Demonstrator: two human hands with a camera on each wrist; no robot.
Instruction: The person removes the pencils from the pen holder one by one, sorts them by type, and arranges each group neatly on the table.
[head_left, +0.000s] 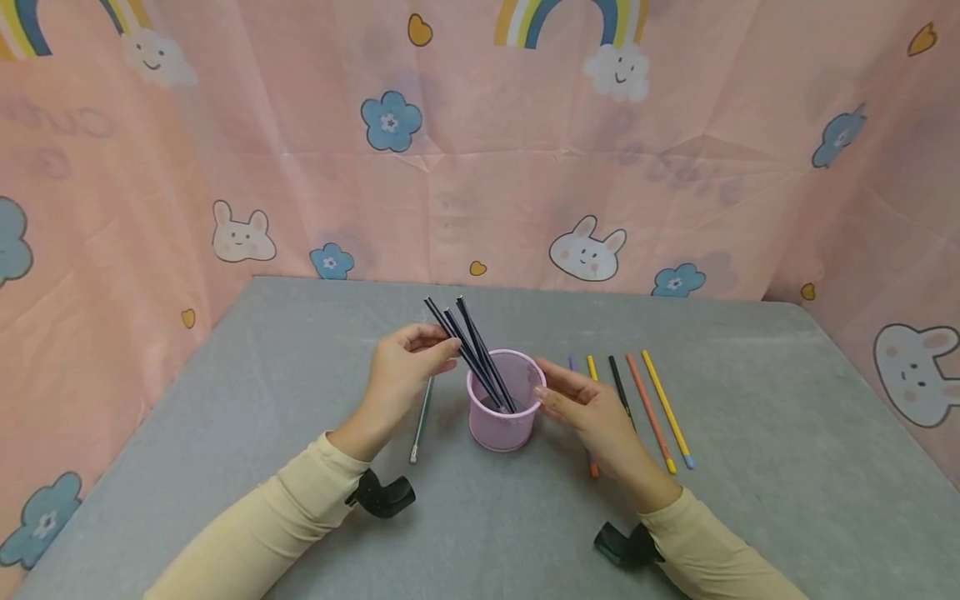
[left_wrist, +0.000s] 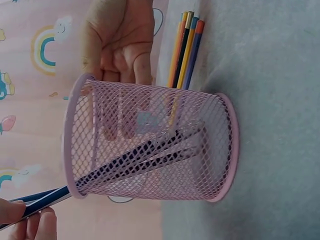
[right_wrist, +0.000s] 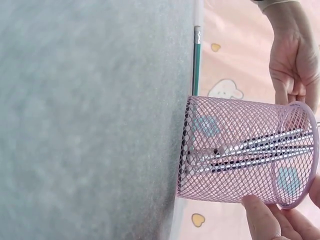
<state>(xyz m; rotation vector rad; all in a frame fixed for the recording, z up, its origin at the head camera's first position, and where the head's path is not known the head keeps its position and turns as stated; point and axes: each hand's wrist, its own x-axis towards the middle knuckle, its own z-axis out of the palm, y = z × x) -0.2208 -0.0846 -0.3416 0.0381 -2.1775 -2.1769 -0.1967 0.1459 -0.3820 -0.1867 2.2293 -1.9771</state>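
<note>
A pink mesh pencil cup [head_left: 501,432] stands upright on the grey table. Several dark striped pencils [head_left: 487,367] lean to the left inside it, their lower ends on its floor. My left hand [head_left: 397,367] pinches at least one of these pencils near its top, above the rim; how many cannot be told. The left wrist view shows its fingertips [left_wrist: 47,225] around a dark blue pencil [left_wrist: 57,195]. At the cup's right side, my right hand [head_left: 600,417] holds the cup near the rim, with thumb and fingers against the mesh [right_wrist: 255,200].
A green pencil [head_left: 423,421] lies left of the cup. To the right, several pencils lie side by side, among them a yellow pencil [head_left: 667,408], an orange pencil [head_left: 651,412] and a black pencil [head_left: 619,383]. A pink patterned cloth [head_left: 465,192] hangs behind the table [head_left: 787,467].
</note>
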